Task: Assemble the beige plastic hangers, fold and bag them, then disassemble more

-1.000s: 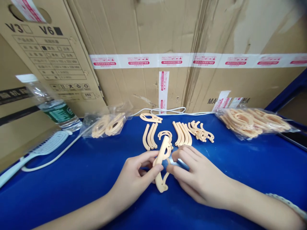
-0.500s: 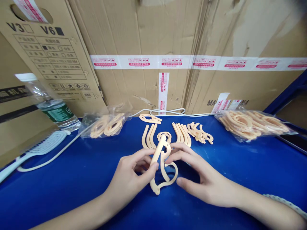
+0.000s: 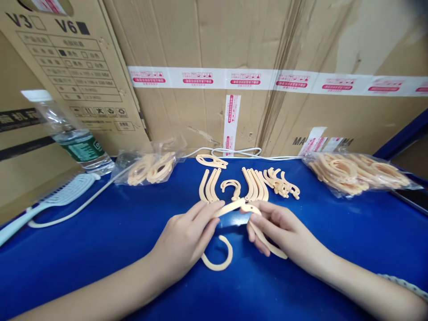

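Note:
Between my hands is a beige plastic folding hanger, its arms spread apart. My left hand (image 3: 189, 238) is closed around one curved hanger arm (image 3: 230, 207); a hook (image 3: 230, 254) sticks out below those fingers, its base hidden by them. In my right hand (image 3: 277, 229) I pinch a small curved piece (image 3: 251, 208) and the other hanger arm (image 3: 269, 244), which slants down to the right under the palm. The inner ends of the two sides meet or nearly touch; whether they are joined I cannot tell.
Behind my hands lie rows of left hanger arms (image 3: 209, 185) and right hanger arms (image 3: 254, 185), loose hooks (image 3: 232, 185), a pile of small pieces (image 3: 282, 183) and a folded hanger (image 3: 211, 161). Bagged hangers (image 3: 351, 171), a water bottle (image 3: 82, 147), a hairbrush (image 3: 72, 191) and cardboard boxes (image 3: 200, 120) surround them.
The hanger has gone from nearly upright and folded to spread sideways. My right hand has closed on its right side, and the hook now hangs below my left hand.

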{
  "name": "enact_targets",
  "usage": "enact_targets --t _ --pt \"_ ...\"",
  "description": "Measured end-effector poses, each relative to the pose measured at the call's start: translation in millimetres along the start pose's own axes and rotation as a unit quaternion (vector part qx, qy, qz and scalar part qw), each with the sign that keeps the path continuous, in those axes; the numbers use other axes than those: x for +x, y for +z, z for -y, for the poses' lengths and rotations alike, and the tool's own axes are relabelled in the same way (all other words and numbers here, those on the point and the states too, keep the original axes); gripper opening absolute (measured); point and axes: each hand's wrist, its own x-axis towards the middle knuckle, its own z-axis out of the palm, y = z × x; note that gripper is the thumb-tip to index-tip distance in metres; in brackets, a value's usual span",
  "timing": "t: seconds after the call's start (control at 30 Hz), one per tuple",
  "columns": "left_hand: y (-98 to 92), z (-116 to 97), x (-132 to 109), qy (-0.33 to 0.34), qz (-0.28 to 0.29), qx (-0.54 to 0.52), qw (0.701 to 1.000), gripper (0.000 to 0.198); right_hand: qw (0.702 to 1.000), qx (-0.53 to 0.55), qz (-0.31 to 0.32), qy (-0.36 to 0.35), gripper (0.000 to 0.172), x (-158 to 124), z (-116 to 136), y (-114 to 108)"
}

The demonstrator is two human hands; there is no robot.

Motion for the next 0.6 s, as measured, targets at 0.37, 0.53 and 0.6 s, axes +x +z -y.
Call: enact_targets --t 0.37,0.53,0.6 --pt "-0.8 -6 0 0.169 -0.003 0.134 0.977 0.027 0.982 0.007 0.113 0.152 0.050 -12 4 11" --pt "-3.8 -14 -1 0.168 0.010 0.140 0.976 0.032 0.978 -0.014 0.104 0.178 0.050 -13 3 14" --pt "-5.3 -16 -2 0.162 0.018 0.141 0.977 0.034 0.982 -0.038 0.086 0.162 0.047 -15 2 15"
